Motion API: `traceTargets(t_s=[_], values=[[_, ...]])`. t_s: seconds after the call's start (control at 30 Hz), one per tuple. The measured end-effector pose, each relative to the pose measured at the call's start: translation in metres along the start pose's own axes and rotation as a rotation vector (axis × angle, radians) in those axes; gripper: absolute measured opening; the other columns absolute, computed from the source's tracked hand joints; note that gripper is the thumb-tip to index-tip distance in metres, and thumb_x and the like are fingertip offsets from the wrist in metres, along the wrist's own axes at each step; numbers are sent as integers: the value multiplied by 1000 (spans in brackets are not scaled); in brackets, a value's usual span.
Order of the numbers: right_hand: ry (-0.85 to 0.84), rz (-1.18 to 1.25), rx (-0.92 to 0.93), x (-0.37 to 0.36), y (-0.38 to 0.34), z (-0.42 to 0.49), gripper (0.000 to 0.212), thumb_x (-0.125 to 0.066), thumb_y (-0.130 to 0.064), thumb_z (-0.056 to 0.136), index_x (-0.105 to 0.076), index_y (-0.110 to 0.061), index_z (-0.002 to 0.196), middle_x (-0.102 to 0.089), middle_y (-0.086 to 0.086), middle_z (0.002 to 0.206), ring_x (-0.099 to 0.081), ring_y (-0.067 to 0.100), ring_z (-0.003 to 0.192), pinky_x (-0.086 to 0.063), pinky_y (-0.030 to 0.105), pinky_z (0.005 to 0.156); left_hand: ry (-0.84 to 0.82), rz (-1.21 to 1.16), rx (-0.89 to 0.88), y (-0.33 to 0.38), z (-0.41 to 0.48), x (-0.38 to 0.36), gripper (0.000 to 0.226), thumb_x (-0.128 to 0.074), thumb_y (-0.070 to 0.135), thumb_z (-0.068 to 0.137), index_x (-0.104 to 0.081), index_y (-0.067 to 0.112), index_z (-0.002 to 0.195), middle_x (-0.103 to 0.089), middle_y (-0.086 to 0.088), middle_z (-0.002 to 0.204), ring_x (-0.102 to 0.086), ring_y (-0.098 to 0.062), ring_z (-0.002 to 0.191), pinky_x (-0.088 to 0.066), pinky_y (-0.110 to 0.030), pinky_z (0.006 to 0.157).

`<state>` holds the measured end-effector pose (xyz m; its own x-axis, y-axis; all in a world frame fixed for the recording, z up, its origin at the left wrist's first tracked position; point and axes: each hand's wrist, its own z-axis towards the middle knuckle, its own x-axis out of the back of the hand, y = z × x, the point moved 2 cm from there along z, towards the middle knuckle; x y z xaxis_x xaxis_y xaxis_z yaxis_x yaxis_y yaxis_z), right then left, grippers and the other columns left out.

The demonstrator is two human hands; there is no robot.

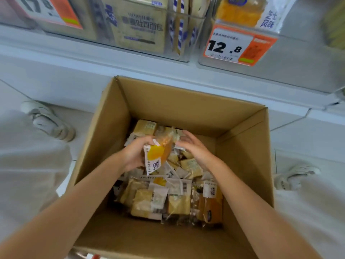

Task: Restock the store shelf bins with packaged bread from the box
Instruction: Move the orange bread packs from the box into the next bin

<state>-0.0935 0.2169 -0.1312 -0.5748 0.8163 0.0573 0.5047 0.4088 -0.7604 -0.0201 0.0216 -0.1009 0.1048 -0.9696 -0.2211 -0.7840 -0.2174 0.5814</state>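
Cardboard box [186,105] fills the centre of the frame, with bread packets [168,200] heaped on its floor; clear shelf bins [280,60] run along the top edge. At mid-frame the left hand [134,154] grips an orange-and-white packet [156,154] just above the heap. The right hand [194,148], fingers loosely spread, reaches its far end, perhaps touching it. Best to steady it with both hands, lift clear of the walls, then match the upper-right bin's orange wrappers. The price tag [237,46] there reads 12.8.
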Motion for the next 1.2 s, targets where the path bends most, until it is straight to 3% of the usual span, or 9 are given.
traceTargets(t_s=[0.17, 0.33, 0.43, 0.57, 0.67, 0.9, 1.0, 1.1, 1.2], values=[[-66, 178, -8, -3, -22, -16, 31, -66, -30, 92, -61, -7, 112, -66, 8, 104, -63, 22, 97, -51, 39, 89, -289, -400, 110, 6, -28, -5, 83, -26, 76, 90, -71, 13, 121, -64, -20, 128, -61, -37, 119, -42, -54, 103], [-18, 203, -45, -7, -10, -25, 49, -69, -46, 86, -64, -8, 116, -70, 2, 103, -66, 20, 96, -50, 34, 83, 58, -191, -51, -8, -28, 0, 39, -62, 22, 94, -57, 7, 130, -70, -18, 117, -72, -25, 93, -61, -39, 79], [3, 78, -84, -12, 8, -24, 42, -66, -43, 90, -58, -19, 124, -63, 3, 126, -63, 15, 110, -52, 30, 93, 195, -172, -80, -19, -21, 20, 36, -63, 19, 95, -58, 6, 129, -69, -17, 118, -70, -23, 89, -60, -37, 73], [107, -4, 50, -25, 9, -17, 87, -79, -45, 77, -33, -31, 149, -42, -12, 140, -41, 5, 125, -39, 26, 97, 159, 190, -81, -22, -16, 24, 26, -72, 24, 88, -69, 12, 110, -73, -9, 110, -69, -22, 99, -55, -33, 90], [-38, -176, 172, -35, -11, -15, 75, -79, -32, 80, -44, -29, 145, -56, -11, 133, -51, 2, 119, -44, 15, 85, 95, 517, -131, -5, -15, 11, 20, -77, 26, 85, -71, 16, 101, -74, 2, 97, -69, -8, 85, -51, -14, 69], [119, 62, 82, -12, -12, -9, 21, -61, -20, 96, -65, -2, 108, -71, 14, 102, -69, 25, 88, -56, 38, 82, 404, -55, -264, 3, -10, 24, 67, -79, 44, 78, -48, 19, 132, -60, -7, 129, -65, -19, 109, -54, -35, 93], [95, 464, -22, -10, -2, -12, 13, -56, -16, 98, -62, -9, 107, -71, 9, 101, -70, 21, 88, -57, 32, 78, 195, -164, -34, -13, -9, 23, 111, -88, 55, 57, -35, 22, 148, -52, -6, 142, -54, -25, 126, -45, -46, 105], [18, 622, -84, -19, 7, -15, 33, -61, -14, 95, -54, -4, 125, -69, 16, 116, -70, 24, 99, -59, 32, 78, 61, -322, 66, -29, -10, 7, 62, -79, 34, 76, -53, 15, 129, -64, -13, 129, -62, -28, 118, -52, -42, 95], [19, 526, -120, -15, 20, -15, 53, -67, -21, 92, -45, -3, 135, -61, 20, 129, -68, 26, 106, -57, 31, 85, 279, -384, -10, -33, -5, 15, 31, -70, 18, 88, -60, 13, 117, -69, -12, 119, -67, -22, 101, -55, -34, 86]])
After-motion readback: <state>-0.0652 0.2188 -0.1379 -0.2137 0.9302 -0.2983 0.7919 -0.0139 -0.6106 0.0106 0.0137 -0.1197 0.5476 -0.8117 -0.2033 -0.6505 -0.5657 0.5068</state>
